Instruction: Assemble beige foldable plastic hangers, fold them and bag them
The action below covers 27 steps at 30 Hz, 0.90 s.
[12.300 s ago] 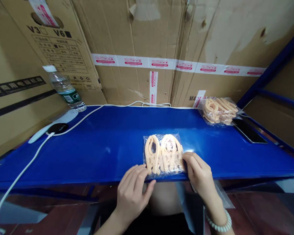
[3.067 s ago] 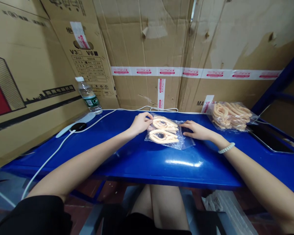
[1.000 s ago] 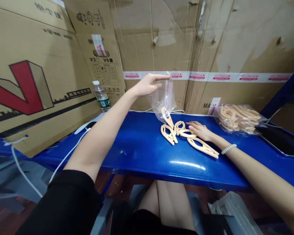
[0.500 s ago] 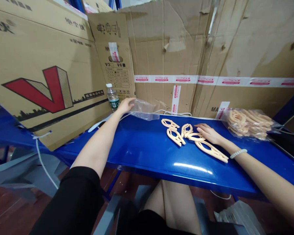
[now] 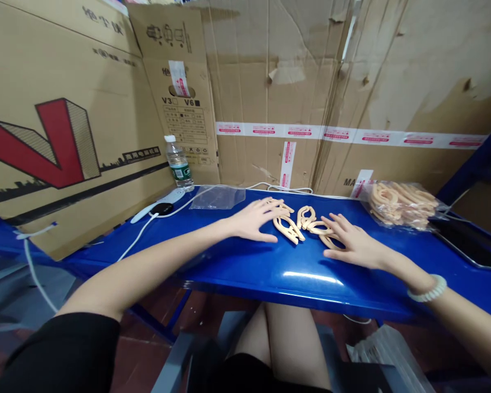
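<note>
Several beige plastic folding hangers (image 5: 300, 219) lie in a loose group on the blue table (image 5: 237, 267). My left hand (image 5: 256, 221) is over the left edge of the group, fingers spread, partly covering the rear left hanger. Over the right-hand hangers is my right hand (image 5: 354, 245), with its fingers apart, hiding part of them. Neither hand grips anything; whether the fingertips touch the hangers I cannot tell. A flat clear plastic bag (image 5: 219, 197) lies behind my left forearm.
At the back right sits a clear bag of beige hangers (image 5: 405, 203), beside a dark flat device (image 5: 470, 245). A water bottle (image 5: 179, 166) stands at the back left near a white cable (image 5: 137, 240). Cardboard (image 5: 265, 98) walls the back and left.
My left hand has let go of the clear bag, which now lies flat, and has moved right to the hangers. My right hand has shifted nearer, its fingers spreading over the hangers.
</note>
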Each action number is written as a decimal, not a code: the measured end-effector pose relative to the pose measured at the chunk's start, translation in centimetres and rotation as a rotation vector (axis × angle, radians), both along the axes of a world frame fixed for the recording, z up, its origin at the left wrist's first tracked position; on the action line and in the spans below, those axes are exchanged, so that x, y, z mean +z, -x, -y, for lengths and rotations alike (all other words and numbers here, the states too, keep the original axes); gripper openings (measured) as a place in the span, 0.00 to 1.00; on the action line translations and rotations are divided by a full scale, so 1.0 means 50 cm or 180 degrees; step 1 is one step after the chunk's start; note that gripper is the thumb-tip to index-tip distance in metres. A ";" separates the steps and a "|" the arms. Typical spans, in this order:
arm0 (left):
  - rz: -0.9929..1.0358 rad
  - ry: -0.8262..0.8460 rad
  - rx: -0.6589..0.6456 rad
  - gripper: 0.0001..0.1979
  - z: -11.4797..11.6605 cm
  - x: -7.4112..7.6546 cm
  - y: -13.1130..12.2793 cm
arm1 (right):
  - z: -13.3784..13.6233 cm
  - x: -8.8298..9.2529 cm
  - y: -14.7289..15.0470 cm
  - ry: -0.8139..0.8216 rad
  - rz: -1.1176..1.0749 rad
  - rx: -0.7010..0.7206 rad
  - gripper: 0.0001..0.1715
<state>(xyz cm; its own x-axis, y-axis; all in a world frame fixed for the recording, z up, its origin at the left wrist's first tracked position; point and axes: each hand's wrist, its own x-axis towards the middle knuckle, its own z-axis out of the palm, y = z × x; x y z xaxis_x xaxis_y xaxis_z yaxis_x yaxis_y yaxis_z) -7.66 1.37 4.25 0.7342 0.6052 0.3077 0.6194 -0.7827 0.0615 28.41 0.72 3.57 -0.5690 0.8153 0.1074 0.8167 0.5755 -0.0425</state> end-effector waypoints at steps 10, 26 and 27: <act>0.0062 0.1000 0.1001 0.47 -0.127 -0.062 -0.111 | -0.138 -0.038 0.030 -0.0292 -0.0072 0.0565 0.40; 0.0255 0.0862 0.1493 0.50 -0.238 -0.072 -0.171 | -0.310 -0.025 0.022 -0.0322 -0.0488 0.0068 0.61; 0.0245 0.0829 0.1437 0.51 -0.235 -0.070 -0.170 | -0.313 -0.019 0.015 -0.0269 -0.0467 0.0038 0.63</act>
<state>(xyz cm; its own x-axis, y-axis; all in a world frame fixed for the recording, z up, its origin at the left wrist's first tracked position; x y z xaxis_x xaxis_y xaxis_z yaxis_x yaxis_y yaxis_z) 0.83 13.14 0.72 0.3639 0.9197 0.1475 0.8774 -0.3916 0.2772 27.67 16.39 2.62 -0.5518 0.7931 0.2579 0.7983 0.5918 -0.1117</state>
